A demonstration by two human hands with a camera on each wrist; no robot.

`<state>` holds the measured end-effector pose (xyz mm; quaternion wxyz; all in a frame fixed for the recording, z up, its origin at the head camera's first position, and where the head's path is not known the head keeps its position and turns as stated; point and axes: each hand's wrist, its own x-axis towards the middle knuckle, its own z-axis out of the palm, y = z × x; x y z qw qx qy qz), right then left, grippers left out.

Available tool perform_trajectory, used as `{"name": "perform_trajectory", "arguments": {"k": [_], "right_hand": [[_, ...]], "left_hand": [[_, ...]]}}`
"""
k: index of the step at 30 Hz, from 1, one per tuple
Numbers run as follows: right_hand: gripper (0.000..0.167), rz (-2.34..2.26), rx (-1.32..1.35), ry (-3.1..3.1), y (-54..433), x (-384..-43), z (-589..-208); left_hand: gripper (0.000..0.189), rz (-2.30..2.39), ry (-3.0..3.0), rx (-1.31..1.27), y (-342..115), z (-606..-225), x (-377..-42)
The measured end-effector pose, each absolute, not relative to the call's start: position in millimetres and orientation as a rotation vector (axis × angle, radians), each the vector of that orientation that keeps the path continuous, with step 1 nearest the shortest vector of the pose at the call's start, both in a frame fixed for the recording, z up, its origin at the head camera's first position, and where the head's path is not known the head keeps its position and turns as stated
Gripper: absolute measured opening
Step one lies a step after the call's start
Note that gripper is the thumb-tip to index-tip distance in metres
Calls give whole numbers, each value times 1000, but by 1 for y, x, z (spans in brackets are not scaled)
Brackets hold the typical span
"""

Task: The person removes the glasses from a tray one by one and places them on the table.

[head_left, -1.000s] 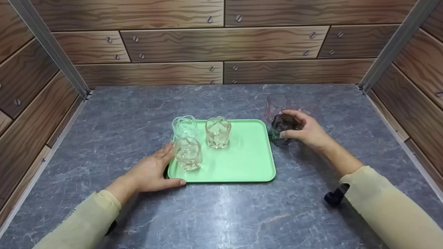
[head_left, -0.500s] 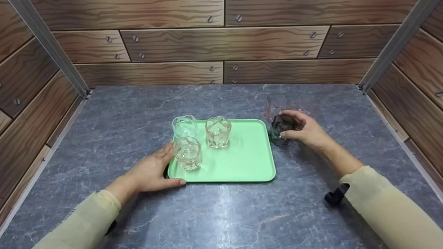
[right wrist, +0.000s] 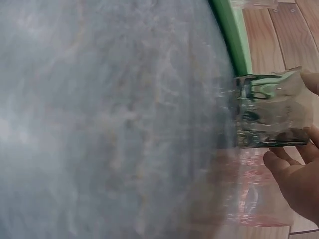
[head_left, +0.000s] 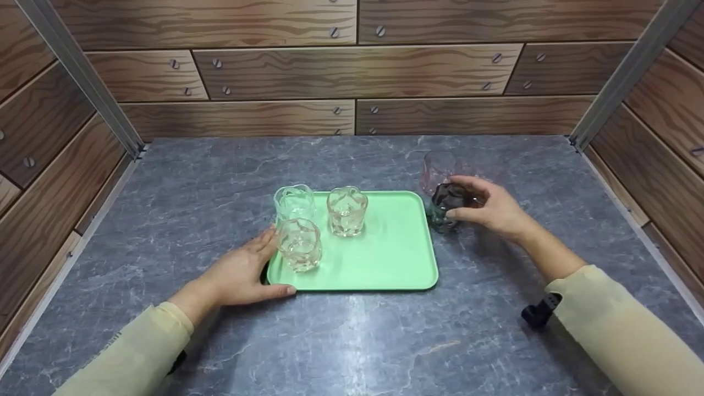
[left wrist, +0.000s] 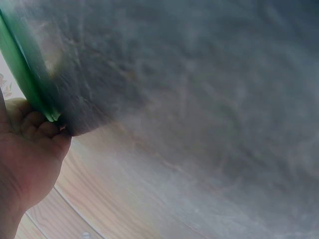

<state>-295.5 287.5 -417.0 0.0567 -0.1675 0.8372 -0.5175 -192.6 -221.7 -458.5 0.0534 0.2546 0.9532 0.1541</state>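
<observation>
A light green tray (head_left: pixel 385 264) lies on the table. My left hand (head_left: pixel 239 275) grips its near left corner, thumb along the front edge; in the left wrist view the fingers (left wrist: pixel 35 122) bend at the tray's rim. Three glasses stand at the tray's left and middle: a clear one (head_left: pixel 300 250) by my left fingers, a bluish one (head_left: pixel 294 202) behind it, and another clear one (head_left: pixel 347 217). Just off the right edge, my right hand (head_left: pixel 495 212) holds a dark smoky glass (head_left: pixel 446 208) upright between thumb and fingers, with its base (right wrist: pixel 244 112) close to the tabletop.
Behind the dark glass stand pinkish glasses (head_left: pixel 436 168), partly hidden by my right hand. The tabletop (head_left: pixel 352 341) is grey and marbled. Wood-patterned walls (head_left: pixel 352 69) and metal corner posts (head_left: pixel 627 77) enclose it at the back and sides.
Both hands keep their places on the tray and the dark glass. The right wrist and sleeve have shifted very slightly to the right.
</observation>
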Motion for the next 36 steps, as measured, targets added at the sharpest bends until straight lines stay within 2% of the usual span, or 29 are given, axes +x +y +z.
{"name": "perform_trajectory", "arguments": {"k": [9, 20, 28, 36], "right_hand": [[76, -1575, -615, 2614, 277, -284, -375], [76, -1571, -809, 2589, 223, -272, -342], [80, -1611, -888, 2475, 178, -278, -349], [82, -1600, -850, 2422, 144, -287, -372]], "left_hand": [[122, 466, 2896, 767, -221, -457, -192], [122, 465, 2895, 771, -221, -458, -192], [121, 474, 2899, 767, -221, -457, -191], [122, 466, 2902, 767, -222, -457, -191]]}}
